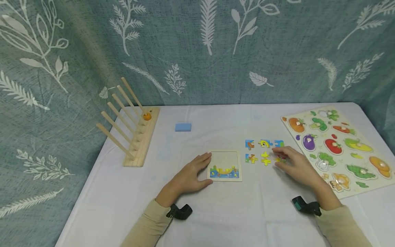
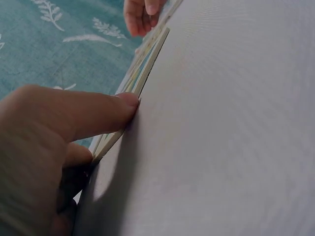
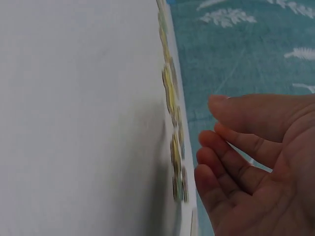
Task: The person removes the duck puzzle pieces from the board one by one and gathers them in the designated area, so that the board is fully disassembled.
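My left hand rests against the left side of a small square wooden puzzle tray, its thumb near the front corner and its fingers near the back one. In the left wrist view, the thumb lies straight against the tray edge. Joined jigsaw pieces in blue, yellow and green fill the tray's front part. My right hand hovers over the right end of two rows of loose jigsaw pieces, partly covering some. Nothing shows between its loosely bent fingers.
A vegetable knob puzzle board lies at the right. Back left stands a wooden peg rack with several slanting rods and an orange bead at its far end. A blue block lies behind the tray on the white cloth.
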`<state>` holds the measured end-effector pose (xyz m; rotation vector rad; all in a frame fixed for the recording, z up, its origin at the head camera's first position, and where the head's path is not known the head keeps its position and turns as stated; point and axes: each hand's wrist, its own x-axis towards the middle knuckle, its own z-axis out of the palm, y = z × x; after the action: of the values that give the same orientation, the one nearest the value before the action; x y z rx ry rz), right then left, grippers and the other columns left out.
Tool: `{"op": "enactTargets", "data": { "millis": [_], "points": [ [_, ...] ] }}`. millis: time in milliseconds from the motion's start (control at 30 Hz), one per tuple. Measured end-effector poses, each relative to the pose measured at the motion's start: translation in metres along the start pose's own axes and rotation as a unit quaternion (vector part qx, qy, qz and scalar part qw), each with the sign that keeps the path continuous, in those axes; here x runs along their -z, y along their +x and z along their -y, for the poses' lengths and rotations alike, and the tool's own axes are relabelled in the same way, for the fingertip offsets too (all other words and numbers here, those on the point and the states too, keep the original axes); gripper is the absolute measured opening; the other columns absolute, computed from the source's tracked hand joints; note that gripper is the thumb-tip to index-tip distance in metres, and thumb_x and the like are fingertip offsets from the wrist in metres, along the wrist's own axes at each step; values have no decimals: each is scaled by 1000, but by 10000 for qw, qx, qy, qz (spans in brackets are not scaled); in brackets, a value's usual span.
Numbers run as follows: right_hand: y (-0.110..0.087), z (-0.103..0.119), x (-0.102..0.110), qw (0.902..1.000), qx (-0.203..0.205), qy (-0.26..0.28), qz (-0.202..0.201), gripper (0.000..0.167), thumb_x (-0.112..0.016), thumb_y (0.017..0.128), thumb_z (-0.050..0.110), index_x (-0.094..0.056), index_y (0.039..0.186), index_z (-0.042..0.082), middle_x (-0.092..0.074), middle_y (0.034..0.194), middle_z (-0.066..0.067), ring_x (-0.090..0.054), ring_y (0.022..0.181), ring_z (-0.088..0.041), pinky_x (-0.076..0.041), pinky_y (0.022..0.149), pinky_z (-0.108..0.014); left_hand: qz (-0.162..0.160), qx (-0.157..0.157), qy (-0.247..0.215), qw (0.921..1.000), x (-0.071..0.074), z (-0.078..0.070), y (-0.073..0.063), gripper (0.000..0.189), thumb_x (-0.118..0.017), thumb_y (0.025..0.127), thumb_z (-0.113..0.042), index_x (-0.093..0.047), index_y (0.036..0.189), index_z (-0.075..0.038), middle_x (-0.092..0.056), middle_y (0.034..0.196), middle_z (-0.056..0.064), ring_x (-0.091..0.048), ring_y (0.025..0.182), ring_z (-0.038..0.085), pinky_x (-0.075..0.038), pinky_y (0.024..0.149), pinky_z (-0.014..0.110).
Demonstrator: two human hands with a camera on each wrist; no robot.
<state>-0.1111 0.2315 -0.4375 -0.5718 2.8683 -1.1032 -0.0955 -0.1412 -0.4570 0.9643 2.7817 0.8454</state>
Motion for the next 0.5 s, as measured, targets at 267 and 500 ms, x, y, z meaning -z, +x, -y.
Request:
{"op": "enactTargets", "data": {
  "millis": [267,500],
  "points": [
    [20,29,-24,9974,529,316,376,37,-67,87,7,-58,122,0,-62,119,-12,-60,105,-26,-51,90,-42,-187,-110,-79,9997,-1,1,0,69,-71,84,-32,-47,136,5,-41,148,12,-35,139,28,-29,117,41],
    [40,62,-51,9898,959,678,808,39,-68,87,7,-57,124,1,-62,120,-12,-61,106,-26,-53,90,-41,-619,-333,-52,9975,-1,0,-1,60,-76,80,-29,-57,128,3,-55,136,12,-48,130,26,-38,111,37]
  ]
}}
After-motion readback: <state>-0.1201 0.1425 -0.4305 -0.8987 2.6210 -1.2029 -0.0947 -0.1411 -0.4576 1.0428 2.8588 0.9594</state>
